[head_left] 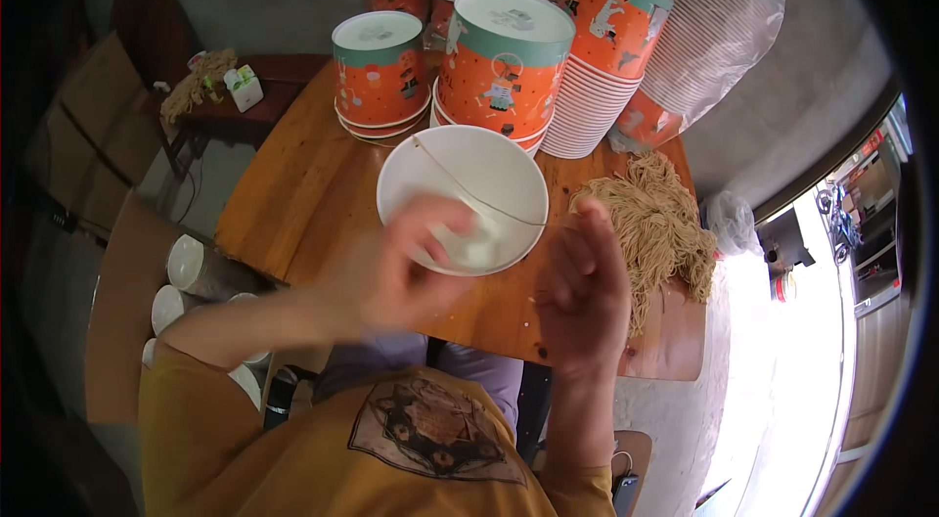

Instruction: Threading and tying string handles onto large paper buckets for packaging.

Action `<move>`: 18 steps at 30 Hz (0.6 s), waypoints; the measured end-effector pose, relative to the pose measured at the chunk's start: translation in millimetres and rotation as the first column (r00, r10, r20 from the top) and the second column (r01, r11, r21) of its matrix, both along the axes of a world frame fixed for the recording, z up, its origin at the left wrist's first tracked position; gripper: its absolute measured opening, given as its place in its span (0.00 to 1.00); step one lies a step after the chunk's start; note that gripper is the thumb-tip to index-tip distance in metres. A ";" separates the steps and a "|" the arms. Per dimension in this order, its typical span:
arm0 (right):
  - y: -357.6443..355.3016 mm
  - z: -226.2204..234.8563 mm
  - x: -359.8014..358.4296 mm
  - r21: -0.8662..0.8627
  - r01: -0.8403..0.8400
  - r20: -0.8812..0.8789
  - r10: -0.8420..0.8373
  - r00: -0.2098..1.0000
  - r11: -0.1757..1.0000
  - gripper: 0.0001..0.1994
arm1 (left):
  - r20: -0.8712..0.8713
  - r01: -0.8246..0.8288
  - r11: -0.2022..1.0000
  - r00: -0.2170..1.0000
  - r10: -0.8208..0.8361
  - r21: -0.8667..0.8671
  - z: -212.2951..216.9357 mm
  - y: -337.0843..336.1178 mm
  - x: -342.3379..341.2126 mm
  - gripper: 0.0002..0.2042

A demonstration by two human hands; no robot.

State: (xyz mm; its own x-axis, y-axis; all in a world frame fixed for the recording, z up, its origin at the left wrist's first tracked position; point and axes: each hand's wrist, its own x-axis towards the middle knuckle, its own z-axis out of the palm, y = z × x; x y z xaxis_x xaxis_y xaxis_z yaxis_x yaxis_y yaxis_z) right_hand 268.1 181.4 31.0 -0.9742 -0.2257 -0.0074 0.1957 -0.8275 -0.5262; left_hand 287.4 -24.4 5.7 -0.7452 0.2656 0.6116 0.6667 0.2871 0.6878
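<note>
A white paper tub sits on the wooden table in front of me, its open mouth facing up toward me. My right hand is at the tub's right side, with thumb and finger pinching a thin tan string. The string runs slack across the tub's mouth to its far-left rim. Over the near-left part of the mouth is my left hand, smeared by motion with its fingers partly curled. Whether it holds anything does not show. A pile of tan strings lies to the right of my right hand.
Upside-down orange-and-green tubs stand stacked along the back of the wooden table. Behind them rise tall plastic-wrapped stacks. White tubs lie in a box at lower left. A bench holds more strings and a small box.
</note>
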 end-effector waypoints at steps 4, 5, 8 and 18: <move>-18.7 20.5 17.3 -0.024 -0.051 -0.079 0.049 0.996 0.998 0.09 | 0.187 0.208 0.942 0.947 -0.262 0.265 -1.9 52.6 25.7 0.30; -15.7 19.7 13.9 -0.068 -0.036 -0.102 0.029 0.994 0.997 0.09 | 0.188 0.209 0.941 0.946 -0.263 0.264 0.2 51.8 26.8 0.30; 5.5 12.4 6.9 -0.118 -0.004 -0.094 -0.007 0.996 0.993 0.10 | 0.493 0.206 0.904 0.781 -0.382 0.375 13.8 42.4 29.9 0.22; 40.9 -54.2 4.9 0.580 0.800 -0.805 0.038 0.592 -0.156 0.14 | 0.535 0.209 0.978 0.829 -0.163 -0.025 23.1 44.2 24.8 0.08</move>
State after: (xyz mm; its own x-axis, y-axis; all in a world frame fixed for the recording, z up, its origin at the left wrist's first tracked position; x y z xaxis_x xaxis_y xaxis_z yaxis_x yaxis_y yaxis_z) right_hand 273.0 222.2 -23.2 -0.7561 0.0053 0.6545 -0.4914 0.6559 -0.5730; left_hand 312.3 19.8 28.8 -0.8798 0.4622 0.1109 0.2554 0.2628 0.9304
